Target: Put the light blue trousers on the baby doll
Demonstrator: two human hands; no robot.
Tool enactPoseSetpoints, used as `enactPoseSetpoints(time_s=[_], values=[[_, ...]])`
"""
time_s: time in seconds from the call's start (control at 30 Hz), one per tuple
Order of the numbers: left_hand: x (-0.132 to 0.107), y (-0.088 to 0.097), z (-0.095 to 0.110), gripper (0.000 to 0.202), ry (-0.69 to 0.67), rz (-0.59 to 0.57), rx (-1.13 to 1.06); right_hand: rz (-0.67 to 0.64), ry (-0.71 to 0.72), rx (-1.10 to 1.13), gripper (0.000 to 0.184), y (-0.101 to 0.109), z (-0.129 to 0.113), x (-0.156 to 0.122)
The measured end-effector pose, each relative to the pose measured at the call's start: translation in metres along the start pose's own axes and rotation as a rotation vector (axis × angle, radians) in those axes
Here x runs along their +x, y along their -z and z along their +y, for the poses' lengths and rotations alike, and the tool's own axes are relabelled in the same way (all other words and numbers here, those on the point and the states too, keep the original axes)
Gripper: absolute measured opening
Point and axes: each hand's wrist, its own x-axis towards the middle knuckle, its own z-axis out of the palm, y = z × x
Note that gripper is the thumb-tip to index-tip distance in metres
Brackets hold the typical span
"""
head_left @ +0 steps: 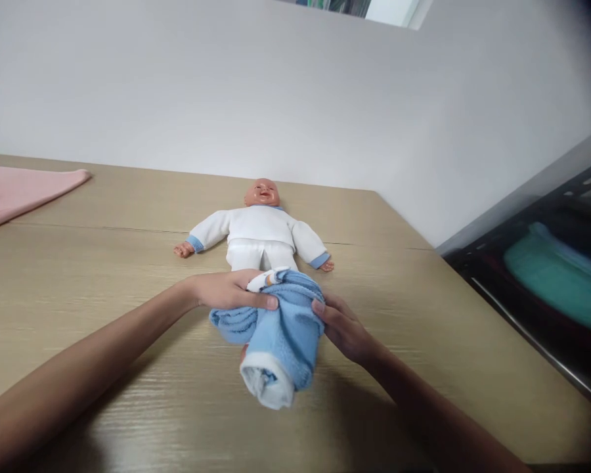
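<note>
A baby doll [259,230] in a white top with blue cuffs lies on its back on a wooden table [103,276], head toward the wall. Blue trousers [280,328] with white cuffs are bunched over its legs, below the waist. My left hand [231,290] grips the waistband on the left side, thumb over the fabric. My right hand [339,325] pinches the same garment on the right side. One trouser leg end points toward me, and the doll's feet are hidden inside the fabric.
A pink cloth [14,194] lies at the table's far left. A white wall stands right behind the table. To the right, past the table edge, is a dark shelf unit [536,289] holding a teal folded item [561,276].
</note>
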Motion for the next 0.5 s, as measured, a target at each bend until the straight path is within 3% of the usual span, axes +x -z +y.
enactPoseSetpoints(time_s=[0.13,0.27,0.33,0.43,0.5], values=[[0.004,-0.010,0.003,0.039,0.048,0.173,0.021,-0.189,-0.097,-0.052,0.064,0.001,0.006,-0.004],[0.004,-0.014,0.004,0.039,0.101,0.183,0.023,-0.268,-0.189,0.005,0.056,0.000,0.014,-0.003],[0.002,-0.010,0.000,0.050,0.099,0.152,-0.050,-0.254,-0.153,0.119,0.050,-0.002,0.015,0.000],[-0.001,0.001,-0.008,0.081,0.028,0.007,-0.201,-0.261,-0.104,0.305,0.051,-0.007,0.011,0.005],[-0.002,0.008,-0.014,0.092,-0.003,-0.078,-0.207,-0.242,-0.047,0.240,0.059,-0.009,0.008,0.007]])
